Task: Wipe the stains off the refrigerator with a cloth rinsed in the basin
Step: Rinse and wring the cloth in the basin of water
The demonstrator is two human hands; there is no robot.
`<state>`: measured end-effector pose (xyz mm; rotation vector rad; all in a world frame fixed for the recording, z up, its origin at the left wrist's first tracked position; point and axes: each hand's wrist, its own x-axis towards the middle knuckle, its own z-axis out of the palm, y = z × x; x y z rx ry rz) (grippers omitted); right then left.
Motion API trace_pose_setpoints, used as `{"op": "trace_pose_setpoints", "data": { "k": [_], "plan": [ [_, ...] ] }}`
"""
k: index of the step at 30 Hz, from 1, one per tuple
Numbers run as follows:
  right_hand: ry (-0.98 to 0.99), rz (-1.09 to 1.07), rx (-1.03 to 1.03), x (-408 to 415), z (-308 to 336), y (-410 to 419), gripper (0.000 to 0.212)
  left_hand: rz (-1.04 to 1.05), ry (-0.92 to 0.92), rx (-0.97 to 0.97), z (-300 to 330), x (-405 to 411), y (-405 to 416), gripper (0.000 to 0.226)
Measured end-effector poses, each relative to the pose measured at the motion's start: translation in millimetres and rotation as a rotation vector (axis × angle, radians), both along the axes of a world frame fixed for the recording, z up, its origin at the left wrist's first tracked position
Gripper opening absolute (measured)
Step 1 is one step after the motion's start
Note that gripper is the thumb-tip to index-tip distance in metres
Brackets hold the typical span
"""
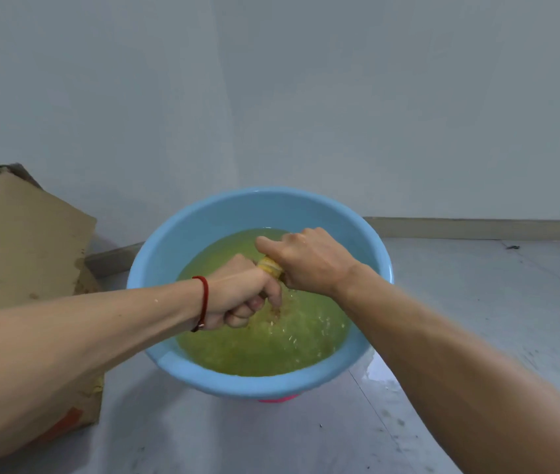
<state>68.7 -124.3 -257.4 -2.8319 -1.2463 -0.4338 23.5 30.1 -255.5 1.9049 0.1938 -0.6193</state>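
our forearms reach over the blue basin [183, 234] of yellow-green water. we wring the yellow cloth [269, 266], its long axis running between fists: left hand [237, 295] curled round the near end, right hand [306, 261] round the far end.

Both bare forearms reach in from seven and five o'clock, meeting at centre. The left hand [241, 295], a red cord bracelet [203, 302] on its wrist, is fisted, knuckles down; the right hand [309, 260] is curled too, touching it at one o'clock.
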Motion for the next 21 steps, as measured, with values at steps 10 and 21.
{"op": "trace_pose_setpoints", "data": {
  "k": [10, 21],
  "plan": [
    [0.516, -0.185, -0.017, 14, 144, 0, 0.026, -0.167, 0.018, 0.238, 138, 24, 10, 0.037],
    [1.371, -0.738, 0.863, -151, 387, -67, 0.061, -0.029, 0.042, -0.194, 408, -72, -30, 0.045]
  ]
}}
